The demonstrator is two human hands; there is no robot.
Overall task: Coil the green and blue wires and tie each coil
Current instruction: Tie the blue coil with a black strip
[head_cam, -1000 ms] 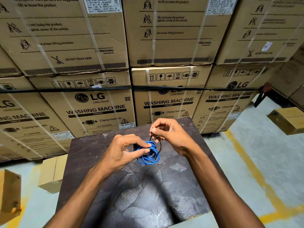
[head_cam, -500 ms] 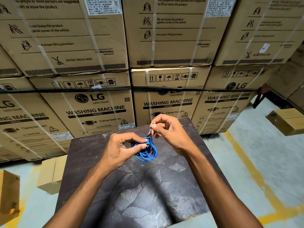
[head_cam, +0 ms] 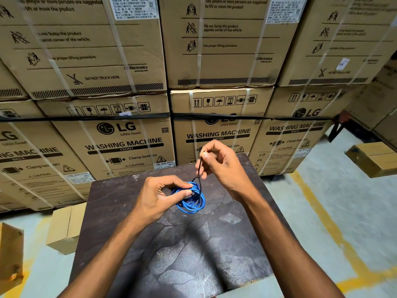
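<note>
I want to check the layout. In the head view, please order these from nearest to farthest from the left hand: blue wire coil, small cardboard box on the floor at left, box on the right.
1. Blue wire coil, pinched by the left hand.
2. Small cardboard box, floor, left of table.
3. Box on the right, far right.

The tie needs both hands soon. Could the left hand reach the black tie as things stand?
Probably not: the left hand pinches the blue coil; releasing might loosen it. The black tie sits close above.

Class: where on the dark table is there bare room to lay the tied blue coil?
Free: the near table between the forearms, and its left side. Crowded: the far middle, where left hand, blue coil and right hand meet.
</note>
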